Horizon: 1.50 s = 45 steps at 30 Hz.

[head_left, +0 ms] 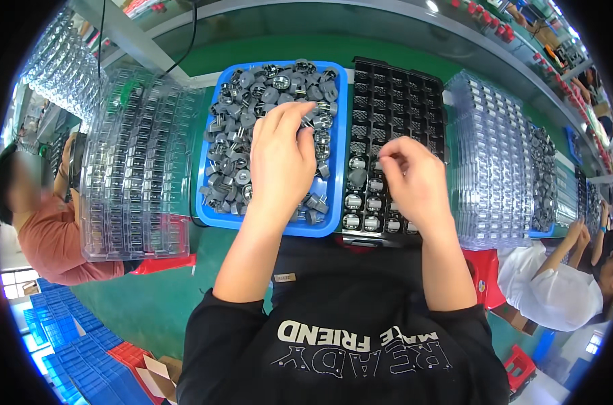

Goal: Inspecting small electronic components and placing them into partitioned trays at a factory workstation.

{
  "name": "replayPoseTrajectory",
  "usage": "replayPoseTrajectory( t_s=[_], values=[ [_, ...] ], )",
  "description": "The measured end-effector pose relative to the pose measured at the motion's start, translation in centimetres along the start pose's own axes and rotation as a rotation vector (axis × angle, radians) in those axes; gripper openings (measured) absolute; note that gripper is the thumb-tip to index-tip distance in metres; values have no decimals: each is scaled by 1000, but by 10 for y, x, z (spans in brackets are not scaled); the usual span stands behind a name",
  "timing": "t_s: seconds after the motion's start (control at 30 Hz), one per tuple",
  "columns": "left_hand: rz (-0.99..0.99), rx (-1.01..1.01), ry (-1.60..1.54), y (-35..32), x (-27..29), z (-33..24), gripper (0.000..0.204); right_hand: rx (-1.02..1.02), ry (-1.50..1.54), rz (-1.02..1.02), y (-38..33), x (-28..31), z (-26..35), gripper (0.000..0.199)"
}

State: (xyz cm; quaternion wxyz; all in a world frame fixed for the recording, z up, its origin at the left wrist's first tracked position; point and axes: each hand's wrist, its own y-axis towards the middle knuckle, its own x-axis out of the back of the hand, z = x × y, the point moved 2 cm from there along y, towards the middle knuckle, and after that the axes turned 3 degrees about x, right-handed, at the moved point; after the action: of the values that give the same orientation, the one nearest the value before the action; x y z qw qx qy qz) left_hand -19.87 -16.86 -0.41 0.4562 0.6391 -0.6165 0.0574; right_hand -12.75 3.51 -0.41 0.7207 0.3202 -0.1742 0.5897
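Observation:
A blue bin (pixel 206 202) holds a heap of small grey round parts with metal pins (pixel 239 145). Over its right half hovers my left hand (pixel 283 152), fingers bent and thumb apart from the forefinger, with nothing visible between them. To the right of the bin lies a black compartment tray (pixel 394 101). Its near pockets hold several parts with shiny metal tops (pixel 372 204); one grey part (pixel 358 177) sits in the left column. My right hand (pixel 414 182) is above this tray, fingers curled toward the thumb; anything in them is hidden.
Stacks of clear plastic trays stand left (pixel 137 169) and right (pixel 492 162) of my place. A co-worker in a reddish shirt (pixel 60 236) is at the left, another in white (pixel 553 287) at the right. Blue crates (pixel 77 344) are piled on the lower left.

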Motion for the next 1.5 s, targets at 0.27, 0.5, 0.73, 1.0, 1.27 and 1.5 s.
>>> replayPoseTrajectory(
  t_s=[0.27, 0.5, 0.73, 1.0, 1.27, 1.5],
  values=[
    [266, 14, -30, -47, 4, -24, 38, 99, -17, 179, -13, -3, 10, 45],
    [194, -12, 11, -61, -6, -26, 42, 195, -104, 172, -10, -23, 3, 32],
    [118, 34, -193, -64, -1, -33, 40, 49, 238, 179, -21, -8, -1, 30],
    [516, 491, -1279, -69, -9, -53, 33, 372, 603, -216, -53, -13, 0, 36],
    [559, 537, -1426, -73, -2, -58, 44, 556, 204, -369, -61, 0, 17, 37],
    [469, 349, -1171, -68, 16, -65, 53, 609, 107, -328, -67, 8, 25, 32]
  ],
)
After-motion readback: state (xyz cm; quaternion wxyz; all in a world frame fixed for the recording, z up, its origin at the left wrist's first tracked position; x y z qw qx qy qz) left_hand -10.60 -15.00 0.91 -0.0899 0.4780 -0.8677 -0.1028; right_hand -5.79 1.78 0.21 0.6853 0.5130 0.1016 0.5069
